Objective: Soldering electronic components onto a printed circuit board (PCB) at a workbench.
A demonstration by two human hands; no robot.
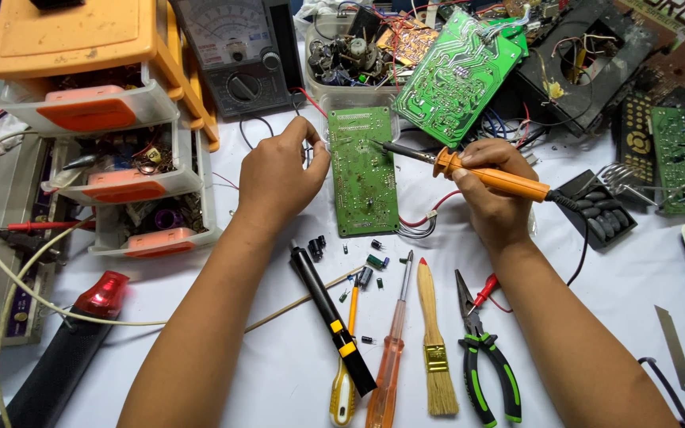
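A green circuit board (365,178) lies flat on the white table, solder side up. My right hand (495,189) grips an orange-handled soldering iron (495,181); its dark tip touches the board's upper part. My left hand (279,178) rests at the board's left edge with fingers curled, pinching what looks like a thin wire; I cannot tell exactly what it holds. Small loose capacitors (374,261) lie just below the board.
In front lie a black desoldering pump (331,317), screwdrivers (390,357), a brush (435,349) and green-handled pliers (481,357). Orange-white parts drawers (112,150) stand left, an analog multimeter (235,55) behind. More green boards (455,75) and a parts tub (350,63) sit at the back.
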